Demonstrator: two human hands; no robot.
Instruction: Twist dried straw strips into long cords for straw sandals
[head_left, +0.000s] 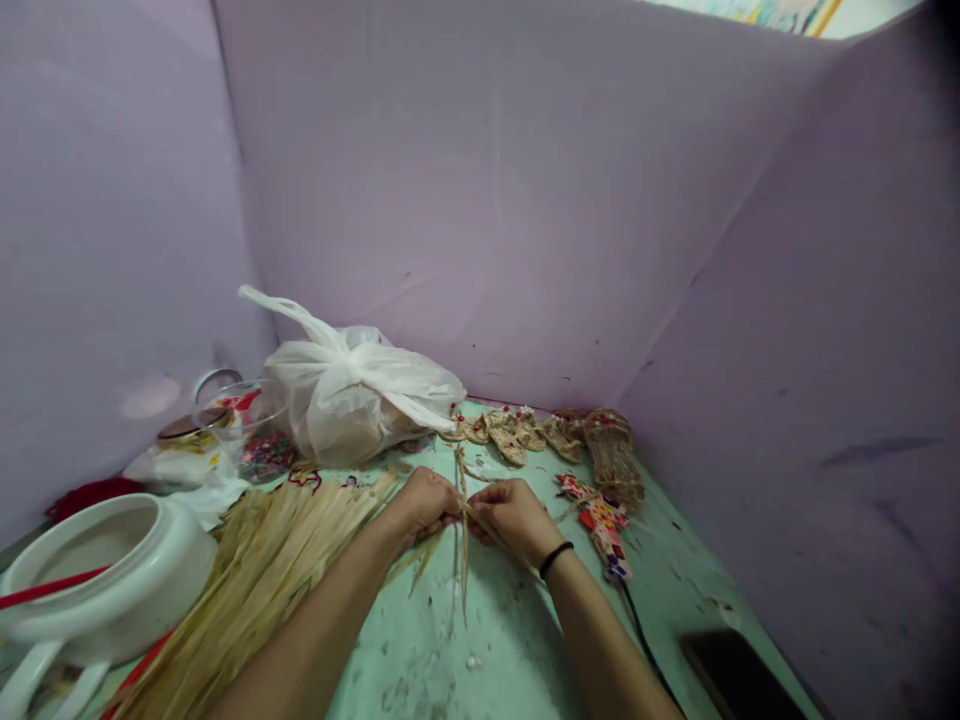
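Both my hands meet at the middle of the green table [495,650]. My left hand [424,505] and my right hand [514,515] are closed, pinching thin dry straw strips [463,545] between them. The strips cross at my fingertips and hang toward me. A black band sits on my right wrist. A big pile of loose straw strips [255,585] lies just left of my left forearm.
A tied white plastic bag [352,395] sits behind my hands. Several small woven straw pieces [525,432] and a beaded ornament [604,525] lie at the back right. A white bucket [97,585], a glass jar [240,425] stand left. A dark phone [739,680] lies near right. Purple walls enclose the table.
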